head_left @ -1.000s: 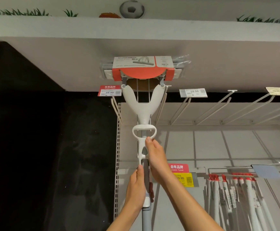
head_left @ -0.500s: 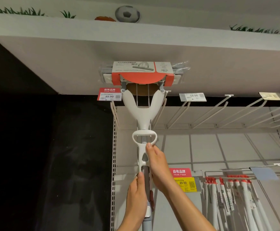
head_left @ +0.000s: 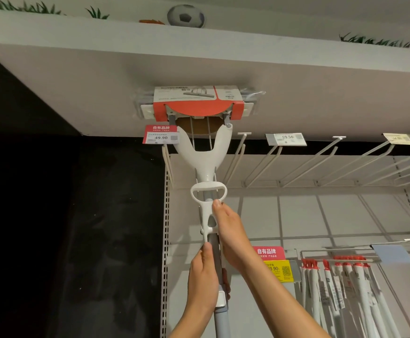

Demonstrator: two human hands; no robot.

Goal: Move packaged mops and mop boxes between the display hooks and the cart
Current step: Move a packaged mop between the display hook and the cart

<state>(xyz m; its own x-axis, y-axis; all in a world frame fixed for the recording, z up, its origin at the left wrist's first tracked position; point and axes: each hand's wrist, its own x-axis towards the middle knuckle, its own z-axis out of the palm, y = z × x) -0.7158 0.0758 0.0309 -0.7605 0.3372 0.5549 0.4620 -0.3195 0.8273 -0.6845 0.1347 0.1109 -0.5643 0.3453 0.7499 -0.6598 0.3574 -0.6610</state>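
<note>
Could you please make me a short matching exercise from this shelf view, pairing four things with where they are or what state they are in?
Things:
1. packaged mop
2. left hand
3. 59.50 price tag
4. soccer ball

Places or states:
A. on the ledge above the display
B. held upright in both hands, head near the overhang
C. grips the pole below the right hand
D. on an empty hook to the right of the mop

Pairs: 1-B, 2-C, 3-D, 4-A

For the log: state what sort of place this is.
Most likely a shop's cleaning-goods aisle: price tags on bare display hooks, packaged mops hanging lower right, and a mop held up in both hands.
</note>
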